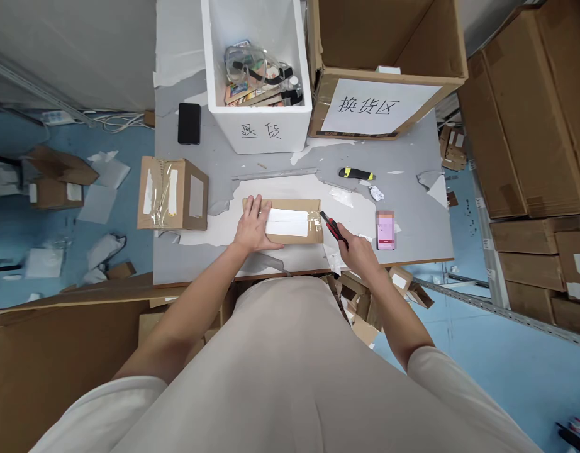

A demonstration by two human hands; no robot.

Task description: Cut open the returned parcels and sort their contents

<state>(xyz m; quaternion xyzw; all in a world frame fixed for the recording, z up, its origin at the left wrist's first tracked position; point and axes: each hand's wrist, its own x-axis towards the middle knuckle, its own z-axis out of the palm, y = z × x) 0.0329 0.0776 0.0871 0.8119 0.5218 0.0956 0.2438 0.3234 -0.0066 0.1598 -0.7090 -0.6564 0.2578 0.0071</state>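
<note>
A slim cardboard box (314, 234) with a white label and clear tape lies lengthwise on the table before me. My left hand (253, 228) grips its left end, fingers over the top and thumb along the near edge. In my right hand (358, 251) is a red and black utility knife (336, 231), its tip at the box's taped right end. I cannot tell whether the blade is in the cardboard. A second knife, black and yellow (356, 173), lies farther back. To the right of my right hand is a phone with a pink screen (385, 231).
A taped carton (193, 195) stands at left, with a black phone (189, 123) behind it. At the back are a white foam bin (271, 135) holding goggles and other items, and a large labelled cardboard box (384, 107). Stacked cartons (530, 126) line the right.
</note>
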